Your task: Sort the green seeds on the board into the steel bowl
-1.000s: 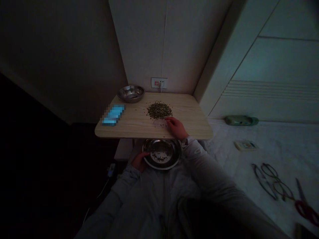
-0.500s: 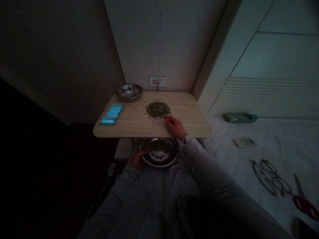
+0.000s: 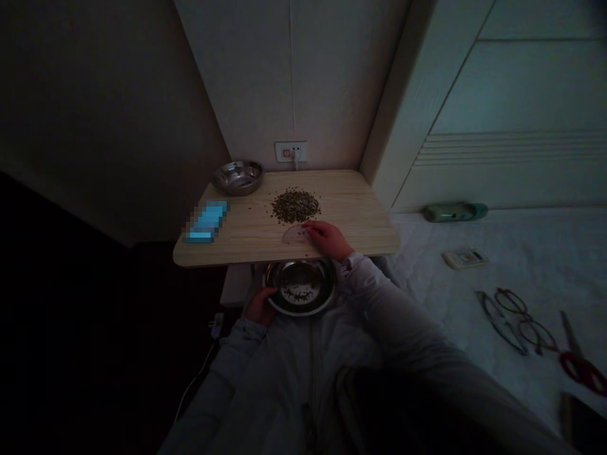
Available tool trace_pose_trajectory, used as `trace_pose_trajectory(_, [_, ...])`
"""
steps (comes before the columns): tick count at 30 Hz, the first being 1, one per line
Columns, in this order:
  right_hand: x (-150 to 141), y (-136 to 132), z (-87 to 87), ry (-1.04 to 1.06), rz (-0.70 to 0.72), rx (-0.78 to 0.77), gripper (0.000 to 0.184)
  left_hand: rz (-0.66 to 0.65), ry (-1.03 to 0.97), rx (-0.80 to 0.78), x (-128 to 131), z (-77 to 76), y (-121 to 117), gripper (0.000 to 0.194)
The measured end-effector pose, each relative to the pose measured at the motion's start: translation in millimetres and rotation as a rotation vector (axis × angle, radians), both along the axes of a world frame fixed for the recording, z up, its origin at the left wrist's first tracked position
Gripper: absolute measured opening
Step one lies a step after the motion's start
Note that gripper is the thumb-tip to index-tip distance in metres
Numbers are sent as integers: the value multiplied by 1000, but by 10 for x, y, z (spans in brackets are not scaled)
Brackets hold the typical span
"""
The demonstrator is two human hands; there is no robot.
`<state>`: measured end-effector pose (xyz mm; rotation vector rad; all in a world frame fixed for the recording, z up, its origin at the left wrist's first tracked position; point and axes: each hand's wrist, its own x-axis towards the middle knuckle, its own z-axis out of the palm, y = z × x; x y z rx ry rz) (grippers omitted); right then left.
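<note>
My left hand (image 3: pixel 260 306) grips the left rim of a steel bowl (image 3: pixel 303 311), which sits at my lap below the table's front edge. Small dark grains lie scattered on the bowl's bottom. Over the front part of the wooden table (image 3: pixel 237 245), my right hand (image 3: pixel 331 240) pinches a thin clear plastic piece (image 3: pixel 292 234) with a curved edge; its exact kind does not show. Just beyond that piece a heap of small greenish-brown grains (image 3: pixel 294 206) is spread on the tabletop. A few loose grains lie around the heap and beside the plastic.
Another steel bowl (image 3: pixel 238 188) stands at the table's back left, behind a lit, blurred-out phone (image 3: pixel 207 221). A plugged wall socket (image 3: pixel 291 151) is behind the table. On the white bedding at right are a green bottle (image 3: pixel 454 212), eyeglasses (image 3: pixel 515 302) and red-handled scissors (image 3: pixel 583 371).
The view has shifted slightly. My right hand and the clear plastic have moved a little closer to the table's front edge. My left hand still holds the bowl.
</note>
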<state>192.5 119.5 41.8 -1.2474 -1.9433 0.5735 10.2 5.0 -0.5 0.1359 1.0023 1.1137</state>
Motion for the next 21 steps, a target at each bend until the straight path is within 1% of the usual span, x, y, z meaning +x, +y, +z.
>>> trace_pose_trajectory(3, [4,-10,6,1,20,-1,26,28,-5,-27,5,32,-10,21])
trace_pose_trajectory(6, [9,-23,15,-3,46,-2,25,45,-5,-14,13,32,-10,23])
trace_pose_trajectory(11, [27,-62,18,-14,80,-15,27,17,-5,28,0,-8,-3,19])
trace_pose_trajectory(17, [55,-114,17,-33,116,-30,30,3,46,7,-4,-20,-4,16])
trace_pose_trajectory(21, [63,-129,21,-44,135,-38,29,-29,23,-14,-4,-21,0,16])
